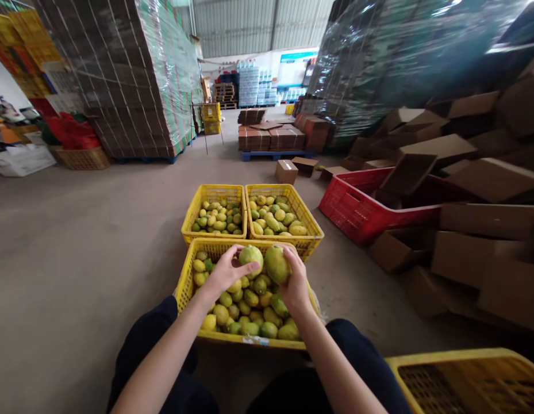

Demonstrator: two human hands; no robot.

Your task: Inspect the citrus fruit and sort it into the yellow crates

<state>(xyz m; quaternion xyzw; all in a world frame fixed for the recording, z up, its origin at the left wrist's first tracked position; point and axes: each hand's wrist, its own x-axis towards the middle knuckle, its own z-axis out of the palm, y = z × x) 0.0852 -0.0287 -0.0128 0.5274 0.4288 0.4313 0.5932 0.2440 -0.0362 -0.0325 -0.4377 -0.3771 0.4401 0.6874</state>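
My left hand [231, 269] is closed around a pale green lemon [252, 261], thumb across its front. Beside it, my right hand [296, 280] grips a larger, darker green lemon [277, 265] from its right side. Both fruits are held up over the near yellow crate [184, 283], which is full of loose green and yellow lemons [250, 298]. Behind that crate stand two more yellow crates side by side. Smaller yellow-green lemons [221, 217] fill the left one, and larger lemons [280, 215] lie in the right one.
A red crate [357, 215] and a heap of cardboard boxes [469, 236] crowd the right side. Another yellow crate [448, 359] is at the lower right. Farther back are flattened cartons [271, 138] on a blue pallet [277, 155] and tall wrapped stacks [163, 75].
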